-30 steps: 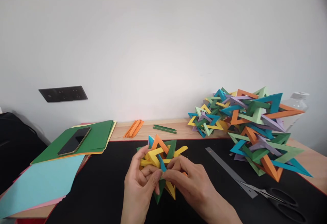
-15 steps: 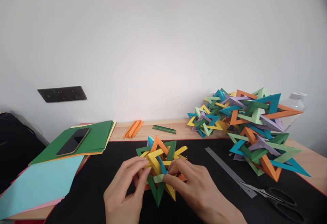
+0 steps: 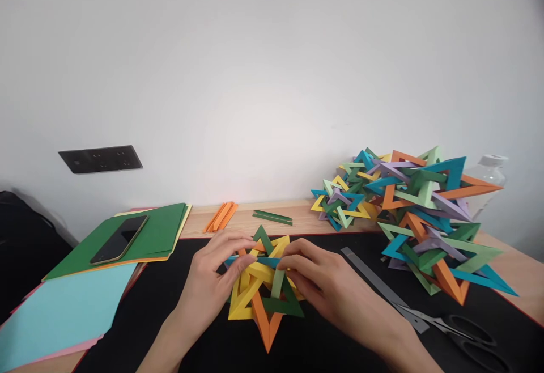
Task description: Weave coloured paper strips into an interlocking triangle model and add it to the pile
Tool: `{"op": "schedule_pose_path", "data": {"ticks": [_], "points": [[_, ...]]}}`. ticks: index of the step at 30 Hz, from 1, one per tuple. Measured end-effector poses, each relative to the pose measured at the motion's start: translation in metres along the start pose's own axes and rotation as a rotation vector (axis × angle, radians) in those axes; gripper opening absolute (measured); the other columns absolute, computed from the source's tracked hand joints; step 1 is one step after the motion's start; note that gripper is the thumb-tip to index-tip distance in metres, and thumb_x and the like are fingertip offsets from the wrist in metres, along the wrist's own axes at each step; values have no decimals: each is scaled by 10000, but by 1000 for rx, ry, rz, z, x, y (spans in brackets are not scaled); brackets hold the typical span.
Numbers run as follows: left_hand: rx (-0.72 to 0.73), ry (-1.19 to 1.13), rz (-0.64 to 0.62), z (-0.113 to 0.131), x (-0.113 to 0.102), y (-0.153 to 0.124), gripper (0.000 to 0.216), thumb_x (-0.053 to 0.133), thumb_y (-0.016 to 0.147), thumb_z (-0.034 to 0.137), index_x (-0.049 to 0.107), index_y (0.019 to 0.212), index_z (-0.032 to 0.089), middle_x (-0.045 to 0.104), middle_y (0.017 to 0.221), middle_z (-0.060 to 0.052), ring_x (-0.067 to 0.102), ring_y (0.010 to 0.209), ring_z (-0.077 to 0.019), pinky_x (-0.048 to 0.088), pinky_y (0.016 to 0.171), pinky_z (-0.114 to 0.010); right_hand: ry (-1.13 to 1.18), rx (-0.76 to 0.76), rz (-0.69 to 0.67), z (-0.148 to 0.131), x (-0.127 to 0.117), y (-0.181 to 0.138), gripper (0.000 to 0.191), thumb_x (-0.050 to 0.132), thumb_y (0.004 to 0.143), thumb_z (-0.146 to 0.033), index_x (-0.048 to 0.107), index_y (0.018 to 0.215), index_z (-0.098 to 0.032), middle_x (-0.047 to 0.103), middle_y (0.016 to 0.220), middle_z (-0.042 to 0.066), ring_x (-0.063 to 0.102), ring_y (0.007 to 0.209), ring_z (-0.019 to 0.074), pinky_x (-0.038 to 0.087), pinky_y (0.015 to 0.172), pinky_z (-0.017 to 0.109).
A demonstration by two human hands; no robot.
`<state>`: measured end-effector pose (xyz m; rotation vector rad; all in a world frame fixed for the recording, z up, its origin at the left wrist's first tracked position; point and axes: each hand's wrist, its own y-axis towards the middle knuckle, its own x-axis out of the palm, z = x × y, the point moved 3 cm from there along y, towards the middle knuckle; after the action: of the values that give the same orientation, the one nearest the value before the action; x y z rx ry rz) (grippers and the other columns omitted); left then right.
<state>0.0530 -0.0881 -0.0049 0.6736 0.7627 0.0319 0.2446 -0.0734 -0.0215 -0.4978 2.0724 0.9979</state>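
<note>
A many-pointed origami star of interlocked yellow, orange, dark green, light green and blue folded paper strips sits between my hands on the black mat. My left hand is closed at its upper left, thumb and fingers pinching near a blue strip. On the right side, my right hand pinches the other end of the blue strip, close to a light green piece. The fingertips cover part of the star, and its far side is hidden.
Finished paper stars are piled at the right by a clear bottle. A ruler and scissors lie right. Orange strips and green strips lie behind. Coloured paper and a phone are left.
The star has been turned, so an orange point now faces me and yellow shows at the lower left. Both hands have shifted up to the blue strip near its top.
</note>
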Motion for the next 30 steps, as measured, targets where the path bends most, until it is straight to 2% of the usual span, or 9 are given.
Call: {"op": "schedule_pose_path", "data": {"ticks": [3,6,9,12,14,17,19,23,30], "points": [[-2,-42,133,-6,-2,-8,127,576,880,249,677,957,250,685,984,-22,617,959,-185,475,836,-266,90,84,21,3,3,-3,69,500,912,-218,560,879,-212,585,904,17,553,665,113,447,596,231],[-94,13,244,-20,-2,-19,153,581,868,291,671,988,260,649,1059,-39,611,902,-187,491,793,-275,152,161,121,8,6,-9,64,532,896,-221,546,835,-209,588,803,2,568,651,121,453,576,228],[-228,-12,173,-35,1,-29,190,590,843,369,676,971,258,641,985,-46,597,700,-156,509,618,-244,180,172,193,14,7,-12,94,545,881,-195,593,956,-225,614,832,17,597,666,129,468,567,223],[-314,-121,126,-41,5,-36,229,547,851,415,676,901,233,615,808,-27,528,504,-112,457,449,-211,173,138,240,16,4,-7,100,548,879,-190,644,871,-219,627,807,30,599,630,128,460,532,219],[-366,-189,117,-42,7,-37,235,574,824,424,671,877,216,612,818,-27,489,429,-83,422,378,-199,173,101,285,17,1,1,112,558,873,-175,650,818,-206,630,787,34,610,652,135,475,560,223],[-427,-298,134,-46,8,-30,226,660,752,390,663,864,194,616,786,-21,534,414,-92,422,342,-193,161,-13,364,21,-4,18,101,560,874,-154,649,844,-190,639,817,47,629,723,148,505,619,238],[-418,-333,179,-52,6,-19,205,695,721,343,671,850,185,627,789,-22,562,427,-103,450,351,-201,144,-85,419,28,-5,30,103,550,883,-162,651,877,-185,646,849,61,632,751,154,519,624,248],[-255,-287,278,-71,2,7,136,725,701,274,724,809,192,635,950,-55,634,593,-140,552,496,-245,190,-97,491,56,3,46,122,560,882,-224,669,933,-205,641,885,71,633,792,172,553,599,268],[-125,-203,274,-99,16,28,90,662,790,255,733,767,204,625,887,-37,652,605,-131,561,521,-236,533,179,483,100,35,40,163,615,835,-341,687,916,-218,595,886,58,636,761,171,606,661,316]]}}
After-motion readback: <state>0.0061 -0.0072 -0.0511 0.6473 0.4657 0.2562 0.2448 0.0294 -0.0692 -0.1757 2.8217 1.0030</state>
